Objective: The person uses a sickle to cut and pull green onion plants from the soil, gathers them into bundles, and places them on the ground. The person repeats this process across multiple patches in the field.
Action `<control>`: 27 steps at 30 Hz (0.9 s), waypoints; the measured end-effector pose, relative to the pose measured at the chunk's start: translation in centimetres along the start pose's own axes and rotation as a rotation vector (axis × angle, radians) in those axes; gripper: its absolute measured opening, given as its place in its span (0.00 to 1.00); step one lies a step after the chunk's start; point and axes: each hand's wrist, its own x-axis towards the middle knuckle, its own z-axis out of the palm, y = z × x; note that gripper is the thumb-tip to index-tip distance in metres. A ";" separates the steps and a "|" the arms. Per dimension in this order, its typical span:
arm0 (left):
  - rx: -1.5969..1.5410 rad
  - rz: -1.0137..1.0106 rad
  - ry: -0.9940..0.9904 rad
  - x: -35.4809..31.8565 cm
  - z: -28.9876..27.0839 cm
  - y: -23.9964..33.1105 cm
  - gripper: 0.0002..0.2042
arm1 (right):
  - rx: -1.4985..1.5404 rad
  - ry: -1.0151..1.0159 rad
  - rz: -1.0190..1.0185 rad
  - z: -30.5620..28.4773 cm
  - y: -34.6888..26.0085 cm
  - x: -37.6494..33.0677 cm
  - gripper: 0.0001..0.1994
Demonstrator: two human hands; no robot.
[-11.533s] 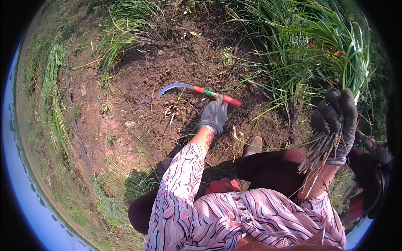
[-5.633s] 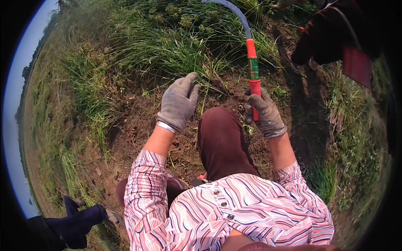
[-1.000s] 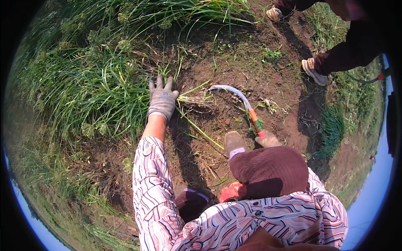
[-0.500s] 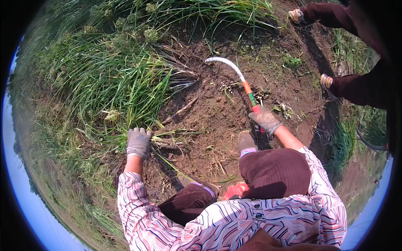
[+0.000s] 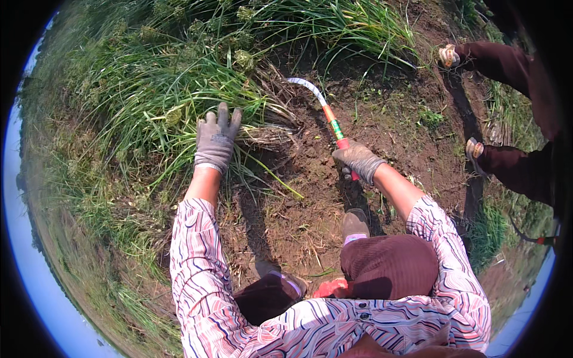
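Observation:
My left hand (image 5: 216,138), in a grey glove, lies with its fingers spread on a heap of long, narrow green leaves (image 5: 161,113). Pale stalk ends (image 5: 277,113) of that heap point right, over the soil. In a matching glove, my right hand (image 5: 359,160) is closed round the red and green handle of a sickle (image 5: 334,123). The sickle's curved, pale blade reaches forward and left, its tip close to the stalk ends. A few loose stems (image 5: 271,173) trail from beneath my left hand toward my feet.
Another clump of long leaves (image 5: 364,27) lies at the far side. On the right stand another person's legs (image 5: 507,170) in dark trousers, with a dark curved tool (image 5: 525,235) nearby. Brown soil (image 5: 394,137) with small weeds and my boots (image 5: 356,224) are in the middle.
My left hand has moved forward onto the heap of leaves, its fingers now spread. The sickle in my right hand has shifted slightly left, nearer the stalk ends.

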 end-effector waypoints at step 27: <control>-0.217 0.191 -0.510 9.1 -2.4 1.2 0.17 | -0.456 0.164 -0.048 -2.6 6.0 -0.6 0.19</control>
